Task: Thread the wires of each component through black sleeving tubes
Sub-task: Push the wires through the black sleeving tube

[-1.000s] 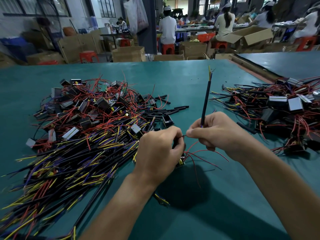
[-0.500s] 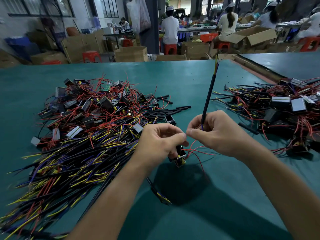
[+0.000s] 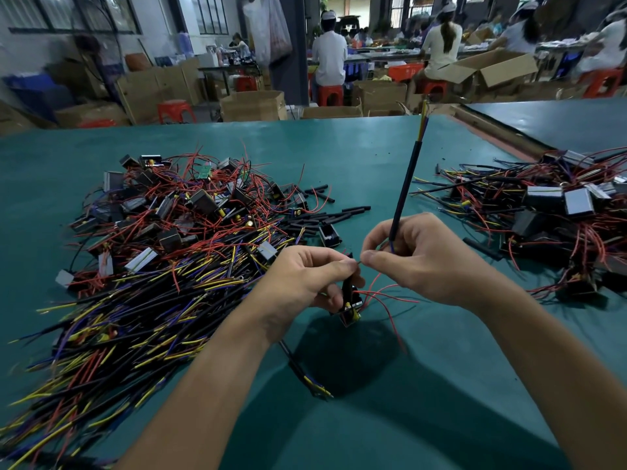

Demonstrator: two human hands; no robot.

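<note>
Blurred workshop behind: cardboard boxes point(image 3: 252, 105), red stools point(image 3: 176, 110). Green table point(image 3: 339, 157) carries pile of wired black components point(image 3: 163, 266) left; second pile point(image 3: 543, 215) right, cut by frame edge. Right hand point(image 3: 427, 259) grips long black sleeving tube point(image 3: 405, 188), near upright between piles; left hand point(image 3: 305, 279) pinches small black component point(image 3: 349, 308), half hidden, red wires point(image 3: 383, 295) trailing.

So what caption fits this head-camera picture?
The left hand holds a small component while the right hand grips a black sleeving tube over a green table.

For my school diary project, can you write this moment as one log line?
step: threading wires | left hand: holds component | right hand: grips black sleeving tube | wires: poke out tube top
</note>
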